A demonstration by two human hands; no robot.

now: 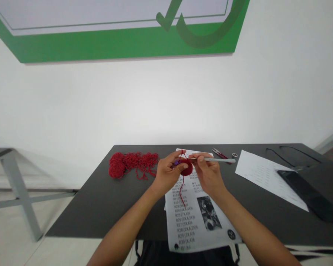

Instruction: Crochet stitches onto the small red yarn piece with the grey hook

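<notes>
A small round red crochet piece point(187, 168) is pinched between the thumb and fingers of my left hand point(167, 170). Red yarn loops over that hand's raised index finger, and a loose tail point(181, 190) hangs down over the paper. A purple stitch marker point(177, 162) shows at the piece's left side. My right hand point(208, 173) is closed around a crochet hook point(222, 160) with a pale grey handle pointing right. The hook's tip meets the top edge of the red piece; the exact stitch is too small to make out.
A red yarn ball point(117, 165) with tangled strands point(141, 162) lies left on the dark table point(100, 210). Beneath my hands is a printed pattern sheet point(183, 225). Small scissors point(221, 153), a ring point(234, 155), another paper point(262, 173), glasses point(283, 157) and a phone point(302, 186) lie right.
</notes>
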